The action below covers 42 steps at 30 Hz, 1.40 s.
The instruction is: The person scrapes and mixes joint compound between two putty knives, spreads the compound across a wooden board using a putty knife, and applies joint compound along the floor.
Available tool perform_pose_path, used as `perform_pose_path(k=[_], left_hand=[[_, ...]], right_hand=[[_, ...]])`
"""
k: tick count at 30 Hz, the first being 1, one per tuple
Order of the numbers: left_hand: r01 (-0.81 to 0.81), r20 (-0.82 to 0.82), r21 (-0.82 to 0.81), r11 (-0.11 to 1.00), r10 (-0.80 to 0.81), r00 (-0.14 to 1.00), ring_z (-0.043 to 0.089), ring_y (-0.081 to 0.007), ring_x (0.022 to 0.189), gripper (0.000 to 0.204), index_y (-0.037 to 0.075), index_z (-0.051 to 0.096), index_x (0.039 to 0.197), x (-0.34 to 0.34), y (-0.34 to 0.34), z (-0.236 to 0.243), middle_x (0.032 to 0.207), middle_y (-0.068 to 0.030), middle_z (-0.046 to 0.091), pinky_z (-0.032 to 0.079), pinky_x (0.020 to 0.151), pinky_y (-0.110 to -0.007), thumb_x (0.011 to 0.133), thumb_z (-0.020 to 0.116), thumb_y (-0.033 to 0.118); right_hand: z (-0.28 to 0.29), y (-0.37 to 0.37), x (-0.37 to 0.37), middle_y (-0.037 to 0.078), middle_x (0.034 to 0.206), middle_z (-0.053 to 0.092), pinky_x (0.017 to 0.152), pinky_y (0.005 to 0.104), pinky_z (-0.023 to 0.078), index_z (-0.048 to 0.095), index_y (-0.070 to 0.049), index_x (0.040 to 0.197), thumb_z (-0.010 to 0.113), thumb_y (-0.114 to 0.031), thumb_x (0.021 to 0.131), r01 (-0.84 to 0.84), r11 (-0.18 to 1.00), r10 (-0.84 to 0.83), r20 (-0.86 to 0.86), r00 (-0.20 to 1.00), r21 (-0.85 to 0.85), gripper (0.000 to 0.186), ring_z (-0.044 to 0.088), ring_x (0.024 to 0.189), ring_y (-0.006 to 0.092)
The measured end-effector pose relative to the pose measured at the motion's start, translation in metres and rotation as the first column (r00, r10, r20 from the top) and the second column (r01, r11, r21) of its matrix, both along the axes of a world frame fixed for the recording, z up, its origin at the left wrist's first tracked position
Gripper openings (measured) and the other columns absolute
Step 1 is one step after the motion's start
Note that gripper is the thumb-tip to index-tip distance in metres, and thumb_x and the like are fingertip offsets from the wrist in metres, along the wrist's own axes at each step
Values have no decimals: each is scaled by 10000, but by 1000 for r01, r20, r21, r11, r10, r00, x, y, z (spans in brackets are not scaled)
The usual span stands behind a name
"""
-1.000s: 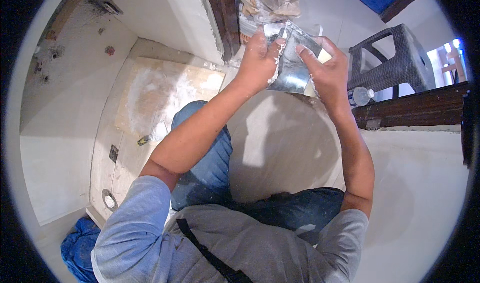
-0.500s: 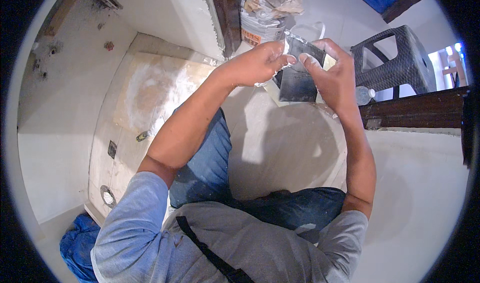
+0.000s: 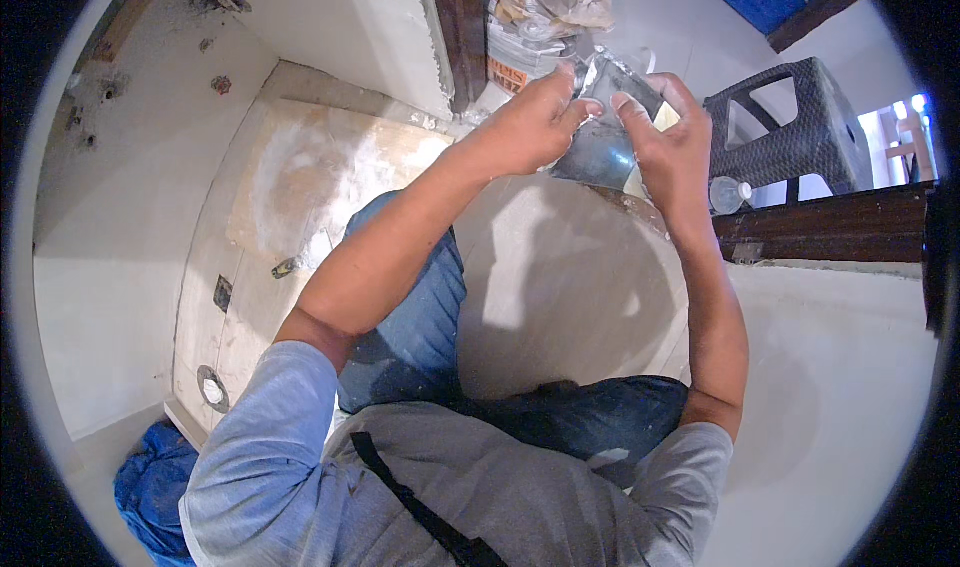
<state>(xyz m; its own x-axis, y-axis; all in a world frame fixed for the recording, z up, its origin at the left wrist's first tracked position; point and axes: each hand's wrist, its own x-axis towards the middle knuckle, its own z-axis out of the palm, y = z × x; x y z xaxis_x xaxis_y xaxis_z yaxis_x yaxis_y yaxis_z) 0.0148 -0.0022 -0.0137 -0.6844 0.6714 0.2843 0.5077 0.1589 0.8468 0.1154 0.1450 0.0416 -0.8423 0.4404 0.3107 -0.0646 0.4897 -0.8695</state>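
Observation:
Up ahead, my right hand (image 3: 678, 139) grips a dark, flat, rectangular plate (image 3: 603, 145) smeared with white paste along its far edge. Its thumb presses on the plate's face and its fingers curl round the right side. My left hand (image 3: 535, 127) is closed at the plate's left edge, with paste on thumb and fingertips. Its other fingers are partly hidden, so whether it pinches a second thin piece there is unclear. A patch of light glints on the lower part of the plate.
Beyond my hands stands a white bucket (image 3: 520, 59) with crumpled paper on top. At the right are a dark woven-pattern stool (image 3: 850, 127), a clear bottle (image 3: 728, 195) and a dark wooden sill (image 3: 830, 217). A powder-stained board (image 3: 270, 182) and a small tool (image 3: 286, 267) lie left.
The plate has tilted and now catches the light. My left hand has shifted slightly right and away from me along its edge; my right hand has barely moved.

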Motion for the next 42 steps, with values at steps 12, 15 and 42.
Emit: perform_pose_path(k=[12,15,42], left_hand=[[323,397,228,918,-391,830,563,-145,1044,376,-9,517,1304,-3,0,0,1170,-84,632,447,932,-296,997,592,195],[205,489,271,940,-318,813,573,-139,1067,392,-25,493,1326,-3,4,3,1190,-94,633,448,945,-287,985,600,136],[-185,779,586,789,-485,398,637,-176,933,258,55,639,1143,14,33,-9,1059,-68,682,501,826,-350,985,598,255]], right_hand=[[-7,14,-1,36,829,676,728,279,482,660,1,945,718,-130,844,-173,985,174,69,982,-26,175,569,788,97],[-16,18,-6,45,867,697,720,276,493,679,2,981,735,-148,844,-65,992,69,35,997,-104,210,597,790,95],[-62,49,-20,110,1161,642,948,346,517,565,-3,1255,687,-177,911,-6,494,149,78,986,-870,405,647,1039,221]])
